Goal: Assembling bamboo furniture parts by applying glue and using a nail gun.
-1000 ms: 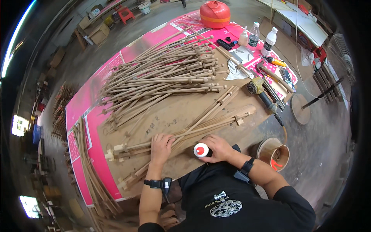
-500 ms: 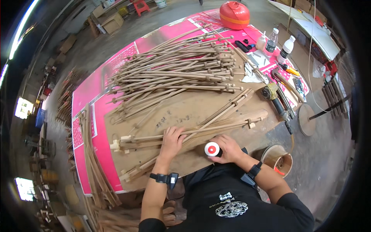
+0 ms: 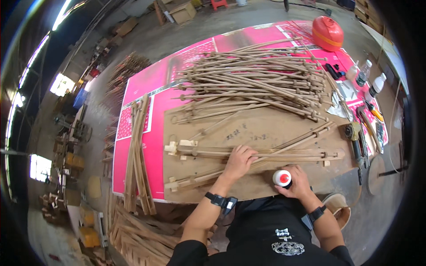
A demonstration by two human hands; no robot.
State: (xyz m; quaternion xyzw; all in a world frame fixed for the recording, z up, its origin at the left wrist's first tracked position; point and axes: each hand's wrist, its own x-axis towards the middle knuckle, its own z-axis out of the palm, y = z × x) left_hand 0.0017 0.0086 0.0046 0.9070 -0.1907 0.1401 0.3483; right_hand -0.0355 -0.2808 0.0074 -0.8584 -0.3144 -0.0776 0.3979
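My left hand [image 3: 240, 162] lies over two bundles of thin wooden rods [image 3: 288, 155] that cross on a brown board [image 3: 213, 126]. Its fingers curl round the rods near the crossing. My right hand [image 3: 296, 181] is closed round the side of a bottle with a white top and a red tip [image 3: 282, 178], close to the board's near edge. Most of the bottle's body is hidden under its top and behind my fingers. Pale wooden blocks [image 3: 188, 143] sit at the left ends of the rods.
A large pile of knobbed wooden rods [image 3: 253, 80] covers the far side. Flat wooden strips [image 3: 136, 155] overhang the left edge. At right lie a power tool [image 3: 355, 139], a hammer [image 3: 372, 131] and bottles [image 3: 377, 84]. A red container [image 3: 327, 34] stands far right; a bucket [image 3: 337, 206] stands below.
The view has turned left, so the table appears farther right. Both hands keep their places: the left on the rods, the right round the bottle, whose top leans slightly differently.
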